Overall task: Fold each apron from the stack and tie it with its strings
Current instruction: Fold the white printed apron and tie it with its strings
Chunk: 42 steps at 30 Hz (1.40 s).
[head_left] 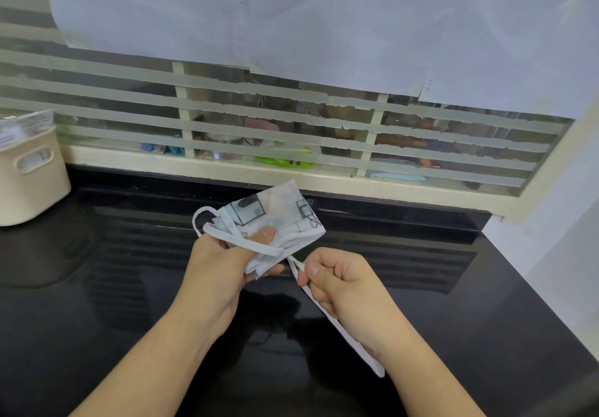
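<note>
Counter [97, 303] was black and glossy, running under a striped window [291, 124] with white sheets [324, 17] hung over the top part. Cream bin [29, 176] sat at the far left edge. Folded apron [275, 218] was held up above the counter, left hand [223, 267] gripping the bundle, thumb pressed on top. Right hand [343, 283] pinched the white string [343, 335], which trailed down past the wrist.

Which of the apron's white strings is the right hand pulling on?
The right hand pinches the straight string trailing from the folded apron down past the wrist. The looped string sits by the left hand, which holds the bundle.
</note>
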### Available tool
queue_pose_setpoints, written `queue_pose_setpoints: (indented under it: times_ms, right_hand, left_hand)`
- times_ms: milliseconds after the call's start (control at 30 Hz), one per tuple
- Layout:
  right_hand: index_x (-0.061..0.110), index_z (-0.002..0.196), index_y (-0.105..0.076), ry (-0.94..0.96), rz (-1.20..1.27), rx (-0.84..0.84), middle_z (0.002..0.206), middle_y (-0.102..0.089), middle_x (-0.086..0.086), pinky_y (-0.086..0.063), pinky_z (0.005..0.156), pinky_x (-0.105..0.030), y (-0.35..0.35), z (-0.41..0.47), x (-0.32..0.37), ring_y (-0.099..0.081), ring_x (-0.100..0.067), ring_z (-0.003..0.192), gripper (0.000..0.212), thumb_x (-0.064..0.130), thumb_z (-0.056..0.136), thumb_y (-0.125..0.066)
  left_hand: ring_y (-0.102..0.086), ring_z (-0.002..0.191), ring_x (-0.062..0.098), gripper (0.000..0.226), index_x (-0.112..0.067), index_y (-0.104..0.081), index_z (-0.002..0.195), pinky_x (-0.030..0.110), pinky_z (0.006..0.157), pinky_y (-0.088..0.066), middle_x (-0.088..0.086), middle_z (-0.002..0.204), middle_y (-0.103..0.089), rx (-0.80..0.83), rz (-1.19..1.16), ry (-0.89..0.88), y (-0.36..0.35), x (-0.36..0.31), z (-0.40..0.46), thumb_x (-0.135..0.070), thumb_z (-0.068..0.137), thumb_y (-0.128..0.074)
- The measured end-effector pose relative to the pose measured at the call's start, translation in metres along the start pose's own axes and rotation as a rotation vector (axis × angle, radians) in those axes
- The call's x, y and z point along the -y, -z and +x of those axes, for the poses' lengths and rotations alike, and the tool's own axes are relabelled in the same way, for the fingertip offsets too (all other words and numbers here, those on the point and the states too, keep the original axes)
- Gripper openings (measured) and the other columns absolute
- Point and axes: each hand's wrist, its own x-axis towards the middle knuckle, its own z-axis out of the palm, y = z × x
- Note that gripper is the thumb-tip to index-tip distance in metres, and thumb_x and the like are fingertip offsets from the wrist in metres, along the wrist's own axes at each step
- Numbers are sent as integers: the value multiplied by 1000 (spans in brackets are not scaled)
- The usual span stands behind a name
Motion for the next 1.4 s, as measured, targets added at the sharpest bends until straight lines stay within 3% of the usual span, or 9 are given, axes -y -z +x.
queue_pose_setpoints:
  times_ms: [133,367,767,867,933,1100,1267,1333,1400]
  right_hand:
    - [18,77,-69,24,33,-22,55,-33,5,-23,51,-22,4,-1,3,-23,-11,51,38,11,109,-50]
    - [19,86,-71,40,-152,21,57,-38,0,-26,53,-29,5,-7,4,-27,-19,56,26,18,106,-54]
    - [20,85,-70,121,-143,64,58,-36,-1,-26,54,-31,4,-8,8,-27,-27,59,22,22,102,-56]
    - [19,82,-72,130,-119,70,56,-37,2,-29,55,-23,6,-10,8,-30,-19,56,23,16,102,-60]
    - [17,81,-72,157,-63,56,56,-40,0,-29,55,-25,8,-12,10,-31,-18,56,21,16,100,-63]
    - [12,73,-76,319,-19,-150,60,-63,3,-41,57,-18,18,-15,19,-51,-7,54,21,4,93,-75]
    - [12,69,-77,342,-51,-298,68,-71,-10,-52,61,-32,34,-17,24,-66,-33,64,16,3,80,-85]
    - [12,71,-77,340,-28,-299,66,-70,-9,-51,61,-32,40,-15,24,-62,-29,60,16,3,82,-84]
    - [12,74,-75,308,44,-220,65,-69,-3,-50,63,-26,45,-14,22,-59,-16,59,17,2,87,-79]
  left_hand:
    - [-79,84,23,30,-6,-71,120,28,56,-62,12,110,-80,-32,-33,1,4,-4,4,-5,90,-73]
    - [-79,95,28,30,-14,-71,123,32,61,-63,7,111,-80,-23,150,-107,4,1,-2,-4,94,-73]
    - [-79,92,30,29,-11,-71,122,40,64,-66,8,107,-80,-77,166,-108,5,0,0,-5,93,-74]
    - [-79,97,24,33,-18,-70,123,44,75,-66,2,110,-80,-63,295,-137,7,2,-1,-7,93,-77]
    - [-79,94,20,32,-21,-71,121,38,75,-66,-1,108,-80,-52,434,-161,9,0,-2,-9,93,-78]
    - [-69,60,26,21,-25,-76,111,42,58,-61,9,88,-79,271,609,-46,1,-6,-10,-14,94,-77]
    - [-70,74,27,19,-19,-77,112,38,64,-56,11,95,-78,597,624,98,-3,-9,-15,-17,93,-77]
    - [-72,79,24,21,-15,-76,115,34,65,-56,12,100,-78,702,595,157,-2,-9,-17,-14,94,-77]
    - [-74,95,33,28,-11,-73,122,45,77,-60,18,112,-76,750,529,183,-1,-6,-17,-14,94,-77]
